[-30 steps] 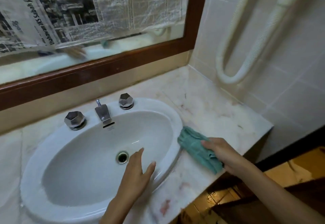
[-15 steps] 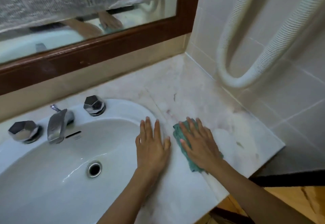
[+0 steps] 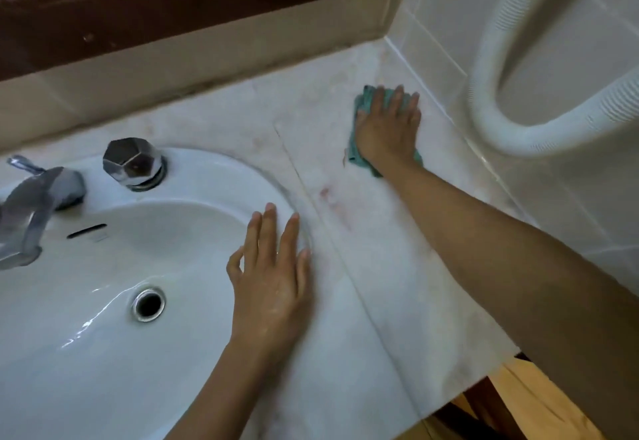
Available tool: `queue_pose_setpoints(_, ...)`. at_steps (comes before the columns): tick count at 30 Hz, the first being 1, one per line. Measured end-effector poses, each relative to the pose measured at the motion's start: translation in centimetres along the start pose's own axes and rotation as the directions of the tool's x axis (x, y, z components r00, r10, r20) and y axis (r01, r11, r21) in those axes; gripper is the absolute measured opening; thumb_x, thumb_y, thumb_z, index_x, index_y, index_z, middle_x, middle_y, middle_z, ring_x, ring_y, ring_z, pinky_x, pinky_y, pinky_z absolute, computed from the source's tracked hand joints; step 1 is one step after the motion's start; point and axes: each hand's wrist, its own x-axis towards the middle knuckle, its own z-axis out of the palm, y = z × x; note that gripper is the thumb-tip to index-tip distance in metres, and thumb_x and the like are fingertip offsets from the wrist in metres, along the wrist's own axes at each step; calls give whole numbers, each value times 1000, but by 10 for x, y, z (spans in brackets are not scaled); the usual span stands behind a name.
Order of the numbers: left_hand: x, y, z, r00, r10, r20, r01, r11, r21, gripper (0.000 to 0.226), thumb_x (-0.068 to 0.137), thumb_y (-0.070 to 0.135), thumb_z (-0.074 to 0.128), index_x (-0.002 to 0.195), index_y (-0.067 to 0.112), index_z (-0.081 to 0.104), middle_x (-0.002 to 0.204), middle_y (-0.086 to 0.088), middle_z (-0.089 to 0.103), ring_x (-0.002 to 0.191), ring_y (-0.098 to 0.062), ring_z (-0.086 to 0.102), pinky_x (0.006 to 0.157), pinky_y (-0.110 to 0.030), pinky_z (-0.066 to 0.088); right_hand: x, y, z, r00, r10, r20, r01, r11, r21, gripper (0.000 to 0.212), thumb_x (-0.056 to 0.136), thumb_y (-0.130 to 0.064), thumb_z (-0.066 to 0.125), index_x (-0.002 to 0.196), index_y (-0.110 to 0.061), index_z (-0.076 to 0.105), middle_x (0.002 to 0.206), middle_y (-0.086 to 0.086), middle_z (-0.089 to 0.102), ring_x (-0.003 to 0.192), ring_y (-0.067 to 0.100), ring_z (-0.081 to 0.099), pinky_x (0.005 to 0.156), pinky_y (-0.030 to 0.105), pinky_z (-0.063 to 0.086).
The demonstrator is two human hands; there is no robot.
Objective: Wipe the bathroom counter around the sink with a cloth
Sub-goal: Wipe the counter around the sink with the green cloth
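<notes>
Cloth (image 3: 352, 151) farther back, nearer wall (image 3: 432, 42)

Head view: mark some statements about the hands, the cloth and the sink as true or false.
1. The right hand presses the cloth flat onto the counter. True.
2. The cloth lies inside the sink. False: it is on the counter, close to the tiled wall.
3. The left hand rests flat on the sink's rim. True.
4. The left hand grips the tap. False: it holds nothing and is well apart from the tap.
5. A reddish stain shows on the counter between the sink and the cloth. True.
</notes>
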Motion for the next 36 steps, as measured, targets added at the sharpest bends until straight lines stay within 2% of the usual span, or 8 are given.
queue_pose_setpoints(6,2,0,10,1000,-28,3,28,995,-98,53,98,44,19,145,28,39,161,1,20,149,-15,10,105,-43,26,-77,-47,40,953,-299,56,298,954,24,61,99,-48,17,153,-20,11,161,14,2,146,34,-1,117,46,5)
queue_pose_setpoints(11,2,-5,15,999,-36,-18,33,991,-129,52,98,38,23,144,24,42,160,-4,23,149,-18,13,102,-45,29,-203,10,45,925,-375,54,373,927,41,58,99,-45,22,152,-21,18,161,9,11,148,29,5,116,42,13)
queue_pose_setpoints(17,-10,1,16,999,-33,1,33,997,-67,51,93,30,32,142,23,45,158,-6,28,147,-20,19,98,-48,33,-187,106,33,987,-163,8,163,986,-28,60,96,-49,22,150,-23,26,159,7,20,146,27,14,115,41,17)
queue_pose_setpoints(22,0,10,10,1000,1,-20,-2,995,-96,52,94,31,31,143,24,43,160,-5,25,148,-18,15,102,-45,29,-103,92,14,994,108,-6,-108,994,-34,63,98,-51,17,153,-21,12,161,11,8,147,32,5,117,45,12)
queue_pose_setpoints(27,4,-2,11,999,-5,-34,2,996,-87,52,94,32,31,143,23,44,159,-6,27,147,-21,18,100,-46,32,-201,17,39,984,-180,6,179,983,43,62,96,-52,28,152,-25,20,161,10,11,147,32,6,116,46,16)
queue_pose_setpoints(30,-1,-4,15,1000,-1,-17,0,996,-85,52,95,34,29,144,24,42,160,-5,25,148,-19,16,101,-47,32,-295,38,39,940,-330,81,327,944,48,62,97,-54,22,153,-28,13,162,6,4,148,27,-2,117,42,11)
queue_pose_setpoints(33,-4,0,14,1000,8,-12,-9,994,-109,51,95,35,29,144,26,41,160,-2,23,148,-17,13,101,-46,30,-302,99,30,959,-274,71,274,962,15,62,96,-59,13,152,-33,6,162,1,-2,148,23,-7,116,40,8)
queue_pose_setpoints(36,-5,9,16,1000,20,-8,-21,992,-122,52,95,35,29,143,25,42,160,-2,24,148,-18,14,101,-46,30,-253,145,21,999,-42,31,44,998,-47,64,96,-58,7,153,-30,4,162,5,1,148,26,-1,118,44,14)
